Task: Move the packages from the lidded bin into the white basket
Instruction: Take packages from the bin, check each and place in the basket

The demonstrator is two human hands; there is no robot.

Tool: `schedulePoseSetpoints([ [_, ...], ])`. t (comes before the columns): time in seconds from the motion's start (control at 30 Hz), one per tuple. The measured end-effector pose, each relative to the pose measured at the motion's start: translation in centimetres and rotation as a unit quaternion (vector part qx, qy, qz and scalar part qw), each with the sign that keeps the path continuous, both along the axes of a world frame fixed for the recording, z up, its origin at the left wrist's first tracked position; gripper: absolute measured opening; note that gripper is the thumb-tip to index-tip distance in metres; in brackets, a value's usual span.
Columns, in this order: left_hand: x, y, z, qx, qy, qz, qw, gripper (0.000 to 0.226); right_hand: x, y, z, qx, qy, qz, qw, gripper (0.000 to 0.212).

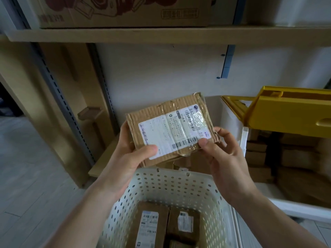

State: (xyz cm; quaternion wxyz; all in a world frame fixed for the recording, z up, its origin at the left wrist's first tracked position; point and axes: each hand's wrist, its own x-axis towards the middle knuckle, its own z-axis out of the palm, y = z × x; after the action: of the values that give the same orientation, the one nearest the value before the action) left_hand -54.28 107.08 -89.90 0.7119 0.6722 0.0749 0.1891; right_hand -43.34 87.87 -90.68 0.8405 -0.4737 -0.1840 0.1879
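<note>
At frame centre, the left hand (125, 154) and right hand (223, 154) pinch a flat brown cardboard package (170, 129), hiding its lower corners; its label print is unreadable.

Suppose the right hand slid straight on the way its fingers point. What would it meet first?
The right hand points up-left, and already pinches the cardboard parcel. Past it, probably the left hand at the opposite edge, though depth is unclear.
</note>
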Motion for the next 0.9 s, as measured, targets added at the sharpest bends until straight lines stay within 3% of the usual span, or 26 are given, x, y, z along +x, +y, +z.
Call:
schedulePoseSetpoints([
  [0.13, -0.4, -0.2, 0.1, -0.045, 0.017, 0.021, 0.999, 0.069, 0.1, -0.1, 0.0, 0.004, 0.010, -0.006, 1.000, 0.056],
  [0.27, -0.6, -1.1, -0.9, -0.113, 0.031, 0.044, 0.992, 0.066, 0.3, -0.3, 0.1, 0.026, 0.052, -0.007, 0.998, 0.055],
  [0.4, -0.6, -1.7, -1.8, -0.072, 0.057, 0.003, 0.996, 0.083, 0.8, -0.9, 0.0, 0.004, 0.030, -0.015, 0.999, 0.042],
  [0.6, 0.6, -3.1, -2.3, -0.001, 0.060, -0.091, 0.994, 0.061, -0.1, -1.1, -0.6, -0.096, -0.077, 0.034, 0.992, 0.064],
  [0.7, 1.1, -3.7, -2.5, 0.016, 0.049, -0.054, 0.997, 0.057, 0.0, -1.3, -1.5, -0.116, -0.110, 0.040, 0.986, 0.071],
  [0.9, 1.2, -4.0, -2.2, 0.054, 0.032, 0.033, 0.998, 0.038, 0.4, -1.7, -1.2, -0.123, -0.160, 0.025, 0.979, 0.063],
])
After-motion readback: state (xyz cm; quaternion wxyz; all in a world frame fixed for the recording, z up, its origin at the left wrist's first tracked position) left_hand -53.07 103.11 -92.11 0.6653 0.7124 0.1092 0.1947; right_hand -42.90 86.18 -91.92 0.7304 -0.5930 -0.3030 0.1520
